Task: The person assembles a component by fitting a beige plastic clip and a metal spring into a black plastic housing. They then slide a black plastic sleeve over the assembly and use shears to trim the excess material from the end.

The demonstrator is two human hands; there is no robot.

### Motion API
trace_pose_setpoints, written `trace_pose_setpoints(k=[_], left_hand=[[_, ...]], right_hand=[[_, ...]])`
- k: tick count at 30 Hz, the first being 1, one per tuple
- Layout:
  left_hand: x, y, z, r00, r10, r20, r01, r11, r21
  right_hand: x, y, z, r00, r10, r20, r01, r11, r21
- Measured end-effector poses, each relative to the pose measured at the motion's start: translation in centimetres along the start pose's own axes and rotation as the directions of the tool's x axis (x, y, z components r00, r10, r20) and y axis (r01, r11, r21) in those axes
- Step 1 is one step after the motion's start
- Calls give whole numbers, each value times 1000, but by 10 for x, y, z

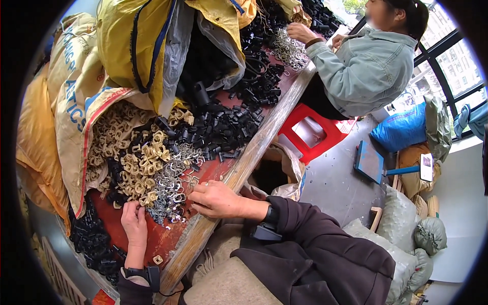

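My left hand reaches to the near edge of a heap of beige plastic clips. Its fingers are pinched together beside the lowest clips, and whatever is between them is too small to make out. Bent over the red tabletop, my right hand has its fingers curled and drawn together next to a pile of U-shaped metal pieces; any piece in them is hidden. Small silvery screws or similar bits lie between the two hands. One single beige clip rests apart, near my left wrist.
Black plastic parts cover much of the table, with more at the left. Yellow and woven sacks stand behind. A wooden rail edges the table. Across it, a co-worker handles metal pieces; a red stool stands below.
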State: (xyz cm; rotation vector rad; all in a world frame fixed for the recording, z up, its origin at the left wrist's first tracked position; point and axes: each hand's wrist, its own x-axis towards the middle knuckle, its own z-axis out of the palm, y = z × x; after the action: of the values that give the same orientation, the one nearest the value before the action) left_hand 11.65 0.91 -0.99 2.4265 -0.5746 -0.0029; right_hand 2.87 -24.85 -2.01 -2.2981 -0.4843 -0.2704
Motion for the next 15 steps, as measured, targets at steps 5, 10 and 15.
trace_pose_setpoints(k=[5,10,15], left_hand=[[-1,0,2,1000,16,-23,-14,997,82],[-9,-2,2,999,34,-9,-32,992,123],[-19,8,1,990,138,-10,-136,983,123]], right_hand=[[-2,2,2,1000,-9,-24,9,1000,-8],[-2,-1,4,999,-22,-45,19,998,-62],[-3,-1,6,997,-41,-68,33,993,-116]])
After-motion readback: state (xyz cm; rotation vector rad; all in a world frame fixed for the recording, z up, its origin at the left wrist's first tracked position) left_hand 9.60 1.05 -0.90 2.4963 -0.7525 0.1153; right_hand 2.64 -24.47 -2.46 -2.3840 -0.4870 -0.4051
